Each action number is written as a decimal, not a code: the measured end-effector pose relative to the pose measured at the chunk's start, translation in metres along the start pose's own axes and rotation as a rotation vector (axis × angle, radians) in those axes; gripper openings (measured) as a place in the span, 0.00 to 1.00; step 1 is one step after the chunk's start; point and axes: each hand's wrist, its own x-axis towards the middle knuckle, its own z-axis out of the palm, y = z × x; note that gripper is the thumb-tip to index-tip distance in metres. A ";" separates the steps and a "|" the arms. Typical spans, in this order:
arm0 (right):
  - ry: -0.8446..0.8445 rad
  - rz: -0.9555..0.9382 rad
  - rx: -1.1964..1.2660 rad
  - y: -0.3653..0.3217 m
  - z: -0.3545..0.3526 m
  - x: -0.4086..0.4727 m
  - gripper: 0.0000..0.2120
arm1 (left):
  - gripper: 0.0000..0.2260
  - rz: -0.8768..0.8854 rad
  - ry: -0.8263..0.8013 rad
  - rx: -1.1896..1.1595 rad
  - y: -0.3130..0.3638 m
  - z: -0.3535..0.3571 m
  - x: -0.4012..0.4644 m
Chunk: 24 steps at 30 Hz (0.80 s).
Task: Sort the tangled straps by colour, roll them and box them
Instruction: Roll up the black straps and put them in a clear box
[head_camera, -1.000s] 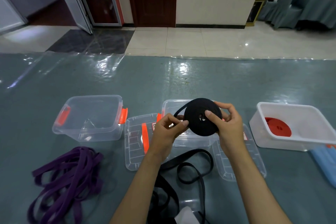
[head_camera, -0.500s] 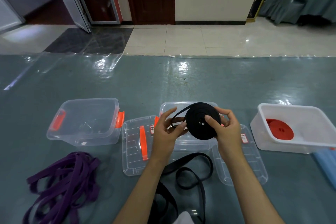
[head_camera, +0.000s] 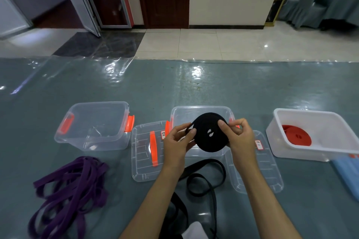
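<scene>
A black strap roll is held upright in front of the middle clear box. My right hand grips the roll with thumb on its face and fingers behind. My left hand pinches the strap where it feeds onto the roll's left edge. The loose black strap tail hangs down and lies in loops on the table between my arms. A tangled purple strap lies at the lower left. A rolled red strap lies in the white box on the right.
An empty clear box with orange latches stands at the left. Two clear lids lie flat beside my arms. A blue object lies at the right edge. The table carries a glossy plastic sheet.
Both hands have kept turning the black roll in place, and my left fingers have closed back onto the strap at the roll's edge. The camera view shifted slightly.
</scene>
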 end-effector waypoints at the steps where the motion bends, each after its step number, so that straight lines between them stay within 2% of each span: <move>1: -0.030 0.005 -0.028 0.000 -0.002 0.001 0.11 | 0.09 -0.004 0.012 -0.001 -0.001 -0.001 0.000; 3: -0.056 -0.036 -0.092 0.002 -0.002 0.004 0.12 | 0.09 0.000 0.016 0.009 -0.003 -0.001 0.001; 6: 0.040 -0.077 -0.069 0.010 0.005 0.006 0.12 | 0.10 -0.011 0.008 0.017 -0.003 0.006 0.004; 10: 0.164 0.024 0.005 0.021 0.013 0.012 0.12 | 0.14 -0.100 -0.045 0.030 -0.006 0.008 0.013; 15: 0.118 0.198 0.039 0.039 0.016 0.034 0.08 | 0.14 -0.075 0.057 0.148 -0.014 0.007 0.043; 20: 0.076 0.276 -0.190 0.064 0.017 0.076 0.09 | 0.13 -0.112 0.129 0.331 -0.027 0.009 0.096; 24: -0.073 0.356 -0.470 0.083 0.013 0.110 0.13 | 0.15 -0.170 0.168 0.509 -0.052 0.011 0.132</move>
